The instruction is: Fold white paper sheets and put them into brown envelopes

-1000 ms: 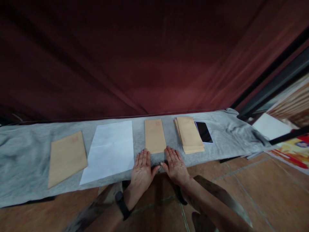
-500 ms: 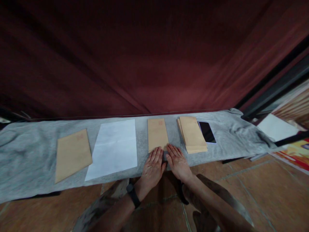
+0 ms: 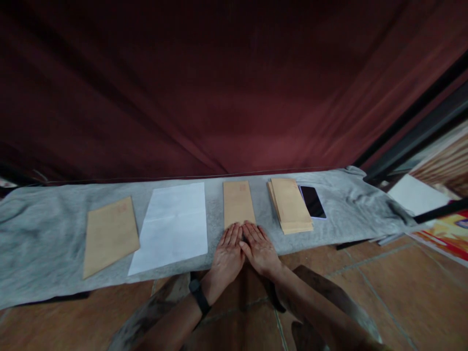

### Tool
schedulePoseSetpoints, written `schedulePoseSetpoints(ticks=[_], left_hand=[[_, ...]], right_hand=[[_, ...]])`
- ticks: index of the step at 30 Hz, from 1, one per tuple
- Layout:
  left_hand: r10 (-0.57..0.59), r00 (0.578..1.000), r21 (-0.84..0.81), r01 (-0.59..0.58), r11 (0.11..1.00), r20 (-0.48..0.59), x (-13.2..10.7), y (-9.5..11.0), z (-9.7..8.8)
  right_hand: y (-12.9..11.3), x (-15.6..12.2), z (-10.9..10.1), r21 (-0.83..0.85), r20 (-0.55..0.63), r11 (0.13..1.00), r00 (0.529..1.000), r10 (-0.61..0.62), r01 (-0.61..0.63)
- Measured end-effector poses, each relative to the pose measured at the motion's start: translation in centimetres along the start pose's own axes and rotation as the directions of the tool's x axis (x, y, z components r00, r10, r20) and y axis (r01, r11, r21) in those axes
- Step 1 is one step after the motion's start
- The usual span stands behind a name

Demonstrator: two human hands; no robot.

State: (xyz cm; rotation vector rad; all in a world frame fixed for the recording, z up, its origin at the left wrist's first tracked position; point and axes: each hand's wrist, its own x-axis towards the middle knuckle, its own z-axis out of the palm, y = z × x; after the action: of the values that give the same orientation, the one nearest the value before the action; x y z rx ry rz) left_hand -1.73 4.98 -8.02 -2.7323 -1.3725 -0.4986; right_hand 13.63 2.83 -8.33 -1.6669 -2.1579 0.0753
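A brown envelope (image 3: 238, 202) lies flat on the grey cloth in front of me, with a small reddish print near its top right corner. My left hand (image 3: 229, 251) rests palm down on its near edge, fingers stretched out. Beside it, my right hand (image 3: 259, 248) also lies flat with fingers extended, its thumb against the left hand. The two hands touch and cover the envelope's near end. Neither hand grips anything. A dark watch sits on my left wrist.
To the left lie a white paper sheet (image 3: 173, 226) and another brown envelope (image 3: 110, 236), touching at one corner. On the right are a stack of brown envelopes (image 3: 291, 204) and a phone (image 3: 313, 202). Grey cloth (image 3: 351, 209) covers the narrow bench; a dark red curtain (image 3: 234, 97) hangs behind.
My right hand has slid left along the envelope's near edge and now meets my left hand. The left hand has barely moved, and the envelope stays in place.
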Motion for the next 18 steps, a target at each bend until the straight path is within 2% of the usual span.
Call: schedulePoseSetpoints(ticks=[12,18], left_hand=[[-0.048,0.997,-0.001,0.048,0.999,-0.057,-0.6,-1.8,0.2],[-0.095,0.995,0.032,0.096,0.995,-0.024,-0.8,-1.7,0.1]], right_hand=[[1.5,-1.0,0.4,-0.136,-0.080,0.990,0.997,0.013,-0.024],[1.5,-0.9,0.5,-0.142,-0.099,0.989,0.994,0.036,-0.050]])
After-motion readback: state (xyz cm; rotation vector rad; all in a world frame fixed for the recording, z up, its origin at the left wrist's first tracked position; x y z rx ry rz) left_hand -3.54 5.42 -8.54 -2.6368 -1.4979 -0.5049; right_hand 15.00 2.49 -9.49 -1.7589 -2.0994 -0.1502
